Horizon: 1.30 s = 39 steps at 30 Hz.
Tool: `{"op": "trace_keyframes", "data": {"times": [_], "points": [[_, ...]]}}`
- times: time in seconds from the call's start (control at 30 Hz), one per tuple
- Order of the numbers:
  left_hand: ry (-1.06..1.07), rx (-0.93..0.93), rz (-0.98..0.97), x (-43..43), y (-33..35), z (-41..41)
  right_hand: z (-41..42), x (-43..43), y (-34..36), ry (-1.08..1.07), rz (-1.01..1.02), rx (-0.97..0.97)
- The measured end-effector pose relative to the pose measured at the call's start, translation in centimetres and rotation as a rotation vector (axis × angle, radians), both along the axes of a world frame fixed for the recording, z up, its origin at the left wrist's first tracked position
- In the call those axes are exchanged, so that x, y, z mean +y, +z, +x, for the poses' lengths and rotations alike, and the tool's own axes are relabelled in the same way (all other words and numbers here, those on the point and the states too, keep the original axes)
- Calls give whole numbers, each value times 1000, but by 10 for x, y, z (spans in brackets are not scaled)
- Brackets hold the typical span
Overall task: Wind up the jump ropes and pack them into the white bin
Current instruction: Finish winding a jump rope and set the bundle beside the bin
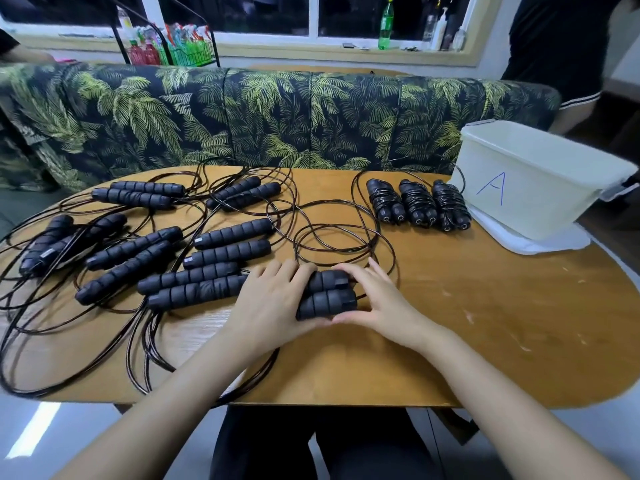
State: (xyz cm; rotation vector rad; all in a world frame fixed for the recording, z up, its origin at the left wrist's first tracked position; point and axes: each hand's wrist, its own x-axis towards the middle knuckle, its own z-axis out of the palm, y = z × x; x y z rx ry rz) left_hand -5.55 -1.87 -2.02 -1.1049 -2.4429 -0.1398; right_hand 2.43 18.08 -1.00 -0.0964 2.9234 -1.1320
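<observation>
Nearest the person, both hands meet over one pair of handles point(327, 297) lying side by side near the front middle of the wooden table point(485, 323). The left hand point(273, 299) lies over the left part of the pair, its fingers curled over the top and its thumb underneath, gripping them. The right hand point(377, 306) cups the right ends, with its fingertips on the upper handle and its thumb at the lower one. The handles are black, thick and ribbed with grooves around them, and a thin dark cord point(346, 237) runs out from them in loose loops across the table behind the hands.

To the left and further back, more unwound jump ropes point(225, 244) lie in pairs, their cords tangled over one another and spilling off the table's left and front edges.

Further back on the right, three wound ropes point(417, 204) stand in a row, touching, each pair of handles bound tight with its own cord.

Just beside them, at the far right corner, sits the white bin point(526, 181), marked with a blue letter A and resting on a white lid point(540, 242). Behind the table runs a sofa point(242, 116) with a palm-leaf print.
</observation>
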Motion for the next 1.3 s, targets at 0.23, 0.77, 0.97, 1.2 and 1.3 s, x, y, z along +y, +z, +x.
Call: {"op": "trace_keyframes", "data": {"times": [0.23,0.77,0.97,1.2,1.3], "points": [[48,24,-53,15,-14,12,6,-2,-16,-39,-95,28],[19,120,-137,13,-14,9,3,15,-21,36,133,143],[83,70,-84,2,-2,7,4,12,-10,31,210,192],[217,32,175,-16,44,-17,-3,25,3,-109,274,551],[195,80,274,-13,64,-17,2,8,15,-22,37,516]]}}
